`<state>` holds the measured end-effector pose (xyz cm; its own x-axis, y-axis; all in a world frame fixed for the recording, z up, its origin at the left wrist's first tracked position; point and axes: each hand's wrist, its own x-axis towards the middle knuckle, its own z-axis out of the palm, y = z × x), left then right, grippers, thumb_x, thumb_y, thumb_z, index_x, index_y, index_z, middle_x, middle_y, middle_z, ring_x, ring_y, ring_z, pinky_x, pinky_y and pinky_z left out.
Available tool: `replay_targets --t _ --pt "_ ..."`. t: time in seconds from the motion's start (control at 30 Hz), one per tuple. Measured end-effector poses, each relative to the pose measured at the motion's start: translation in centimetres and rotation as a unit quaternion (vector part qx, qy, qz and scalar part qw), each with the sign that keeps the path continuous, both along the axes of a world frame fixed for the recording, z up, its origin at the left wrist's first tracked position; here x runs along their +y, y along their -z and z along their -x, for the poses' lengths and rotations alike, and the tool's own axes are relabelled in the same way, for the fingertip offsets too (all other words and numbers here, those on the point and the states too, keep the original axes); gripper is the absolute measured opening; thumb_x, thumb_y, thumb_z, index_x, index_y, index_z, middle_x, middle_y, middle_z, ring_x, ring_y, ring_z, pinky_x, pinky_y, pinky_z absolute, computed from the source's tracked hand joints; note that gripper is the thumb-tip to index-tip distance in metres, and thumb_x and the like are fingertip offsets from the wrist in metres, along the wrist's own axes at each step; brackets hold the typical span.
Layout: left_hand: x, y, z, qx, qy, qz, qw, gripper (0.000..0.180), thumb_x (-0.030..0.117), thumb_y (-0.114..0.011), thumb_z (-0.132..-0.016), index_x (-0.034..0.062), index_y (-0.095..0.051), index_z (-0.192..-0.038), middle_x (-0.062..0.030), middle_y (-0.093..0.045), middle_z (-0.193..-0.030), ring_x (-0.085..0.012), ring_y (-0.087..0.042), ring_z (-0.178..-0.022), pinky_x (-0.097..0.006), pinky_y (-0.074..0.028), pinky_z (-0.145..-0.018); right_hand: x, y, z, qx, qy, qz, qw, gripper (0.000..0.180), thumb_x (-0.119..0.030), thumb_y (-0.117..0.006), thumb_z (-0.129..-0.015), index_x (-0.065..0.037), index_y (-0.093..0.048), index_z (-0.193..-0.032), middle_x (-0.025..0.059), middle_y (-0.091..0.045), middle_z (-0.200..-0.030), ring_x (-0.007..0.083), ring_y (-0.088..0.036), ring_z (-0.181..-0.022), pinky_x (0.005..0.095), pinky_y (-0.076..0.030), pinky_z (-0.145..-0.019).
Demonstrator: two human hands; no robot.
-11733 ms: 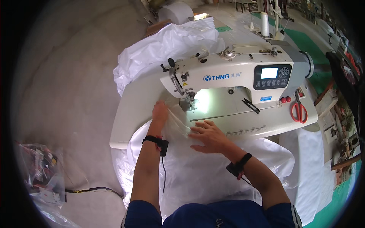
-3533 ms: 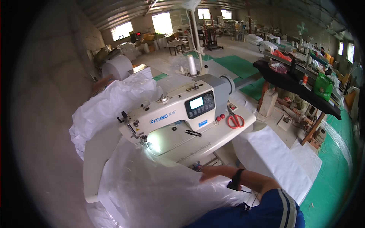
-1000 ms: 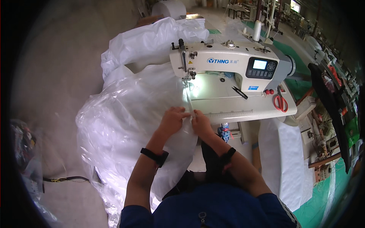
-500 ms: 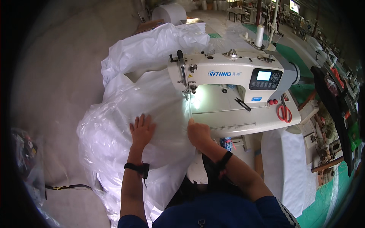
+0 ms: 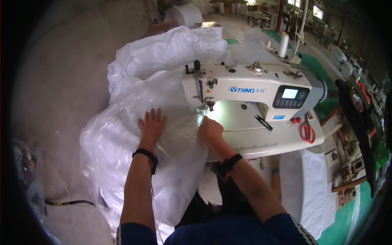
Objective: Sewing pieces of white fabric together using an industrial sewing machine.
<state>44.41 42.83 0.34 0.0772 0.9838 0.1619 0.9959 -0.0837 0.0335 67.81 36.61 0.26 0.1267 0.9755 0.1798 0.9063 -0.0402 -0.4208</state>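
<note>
A white sewing machine stands before me, its lamp lighting the needle area. A large, thin, whitish translucent plastic sheet runs under the presser foot and drapes down to the left. My left hand lies flat on this sheet, fingers spread, left of the needle. Close in front of the presser foot, my right hand is closed in a pinch on the sheet's right edge. Its fingertips are partly hidden, and the hand rests beside the machine bed.
Black thread snips and red-handled scissors lie on the machine table. A white thread cone stands behind the machine. More bunched white sheeting is piled at the far left. White material hangs at the right, below the table.
My right hand has moved forward, nearer to the presser foot, still pinching the sheet's edge. My left hand has slid slightly forward with the sheet. The view has shifted a little.
</note>
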Motion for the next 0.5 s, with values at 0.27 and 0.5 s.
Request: replay_targets --t 0.27,0.5 --pt "1.2 -0.3 -0.1 0.005 -0.017 0.03 0.999 0.06 0.054 -0.028 -0.09 0.0211 -0.029 -0.14 -0.0067 -0.022 -0.148 -0.0291 -0.018 -0.136 -0.06 -0.011 -0.104 -14.8 2.9 2.4 0.663 -0.034 0.346 0.663 0.038 -0.026 -0.066 -0.078 -0.001 -0.059 -0.105 0.0061 -0.061 -0.089 0.017 -0.062 -0.079 0.0318 -0.052 -0.067" --pt "1.2 -0.2 0.5 0.011 -0.027 0.047 0.998 0.063 0.058 -0.025 -0.089 0.0242 -0.026 -0.142 -0.0047 -0.019 -0.149 -0.0281 -0.017 -0.137 -0.057 -0.011 -0.106 -18.8 3.8 4.6 0.665 -0.124 0.375 0.634 0.031 -0.023 -0.066 -0.081 -0.001 -0.062 -0.103 0.006 -0.063 -0.094 0.0166 -0.06 -0.092 0.0276 -0.045 -0.083"
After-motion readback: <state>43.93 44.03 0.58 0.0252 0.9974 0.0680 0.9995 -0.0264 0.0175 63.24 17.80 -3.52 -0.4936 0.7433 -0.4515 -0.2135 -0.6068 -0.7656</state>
